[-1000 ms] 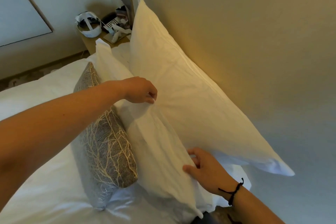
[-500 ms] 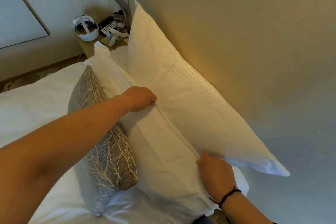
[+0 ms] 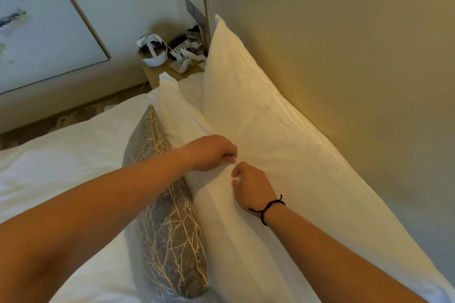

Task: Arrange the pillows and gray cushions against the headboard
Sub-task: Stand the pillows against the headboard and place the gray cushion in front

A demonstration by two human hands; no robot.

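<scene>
White cotton is bunched at the top edge of the front pillow (image 3: pixel 236 229), where both hands are met. The fingers (image 3: pixel 230 155) of the left hand (image 3: pixel 211 152) are curled down and a fold of that edge is pinched by them. Just below them, the fingers (image 3: pixel 235 173) of the right hand (image 3: pixel 251 187) are bent onto the same seam; whether cloth is actually gripped there cannot be told. A dark cord bracelet (image 3: pixel 267 208) is worn on the right wrist.

Behind the fingers, the back pillow (image 3: pixel 283 130) is stood on edge and leaned flat against the beige headboard (image 3: pixel 344 56). The front pillow is propped against it. To the left of the fingers, under the left forearm, a gray cushion (image 3: pixel 170 229) with a pale branch pattern is set upright against the front pillow, on the white bedding (image 3: pixel 61 155). Far beyond the fingers, a white headset (image 3: pixel 152 53) and small clutter are seen on a bedside table (image 3: pixel 157 74).
</scene>
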